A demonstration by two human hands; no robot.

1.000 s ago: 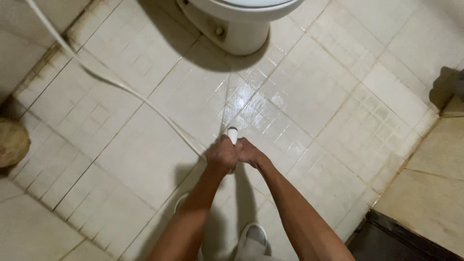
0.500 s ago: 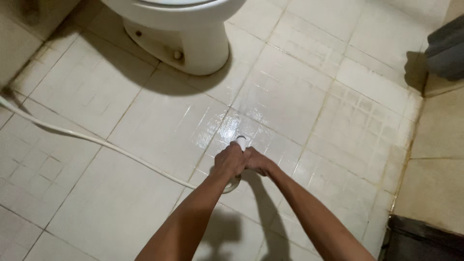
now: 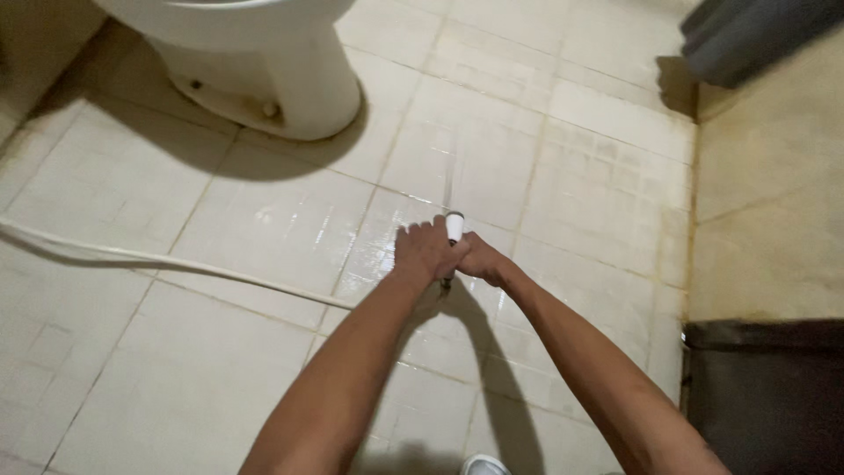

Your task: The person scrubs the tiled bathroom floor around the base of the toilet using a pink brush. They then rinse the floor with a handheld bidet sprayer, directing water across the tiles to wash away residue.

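My left hand (image 3: 425, 251) and my right hand (image 3: 479, 259) are clasped together around a white spray nozzle (image 3: 454, 226), whose tip pokes out above my fingers. A thin stream of water runs from the nozzle toward the far tiles. A white hose (image 3: 158, 260) trails from under my hands across the wet, cream tiled floor (image 3: 264, 369) to the left edge. Both forearms reach in from the bottom of the view.
A white toilet base (image 3: 264, 70) stands at the top left, casting a shadow. A raised beige step (image 3: 774, 220) runs along the right, with a dark object (image 3: 765, 396) at its lower end and a grey object (image 3: 756, 35) at the top right.
My view has shifted: the toilet now sits further left and the right step shows more. My hands stay clasped on the nozzle, and the spray points further up the floor.
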